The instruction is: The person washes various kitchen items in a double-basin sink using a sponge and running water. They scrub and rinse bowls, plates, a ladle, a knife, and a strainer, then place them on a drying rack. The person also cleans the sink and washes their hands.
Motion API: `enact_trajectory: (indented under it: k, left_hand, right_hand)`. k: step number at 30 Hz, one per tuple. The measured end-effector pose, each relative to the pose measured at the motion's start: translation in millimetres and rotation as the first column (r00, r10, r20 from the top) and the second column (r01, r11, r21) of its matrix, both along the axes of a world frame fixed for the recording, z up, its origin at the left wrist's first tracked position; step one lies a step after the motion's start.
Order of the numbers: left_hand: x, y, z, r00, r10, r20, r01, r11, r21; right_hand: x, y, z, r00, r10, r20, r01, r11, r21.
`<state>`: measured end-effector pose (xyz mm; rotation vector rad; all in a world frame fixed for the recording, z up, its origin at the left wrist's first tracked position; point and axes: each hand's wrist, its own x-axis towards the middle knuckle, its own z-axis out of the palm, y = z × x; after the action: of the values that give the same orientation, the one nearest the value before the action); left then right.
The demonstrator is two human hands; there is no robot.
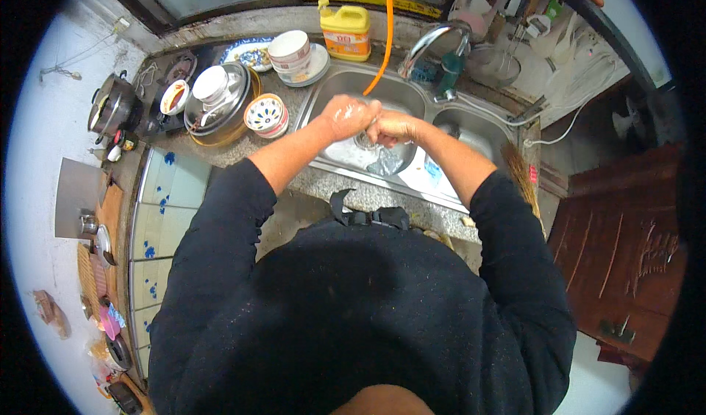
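Over the left basin of a steel double sink, my left hand and my right hand meet, fingers curled against each other. White suds lie on the back of my left hand. The curled fingers hide whether anything is between them. Just behind the hands, the end of an orange hose hangs into the basin. Beneath them, a crumpled piece of clear plastic film lies near the basin's front wall. A chrome faucet arches up behind the sink.
Stacked bowls, a metal basin and plates crowd the left counter. A yellow detergent jug stands behind the sink. To the far left sits a dark pot. A straw broom leans at the right edge.
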<state>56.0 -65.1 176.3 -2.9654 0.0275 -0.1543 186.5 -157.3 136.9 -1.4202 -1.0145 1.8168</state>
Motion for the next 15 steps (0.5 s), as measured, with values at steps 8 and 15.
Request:
enact_trajectory:
  k: [8,15]
  left_hand:
    - [-33,-2,15,0.931,0.364,0.005,-0.283,0.731,-0.621]
    - [-57,-16,37,0.784,-0.395,-0.479,-0.581,-0.738,-0.343]
  right_hand:
    - [-21,-16,41,0.835,-0.464,0.297,0.206,0.763,0.613]
    - [-46,-38,81,0.44,-0.672,0.595,-0.639,0.231,0.734]
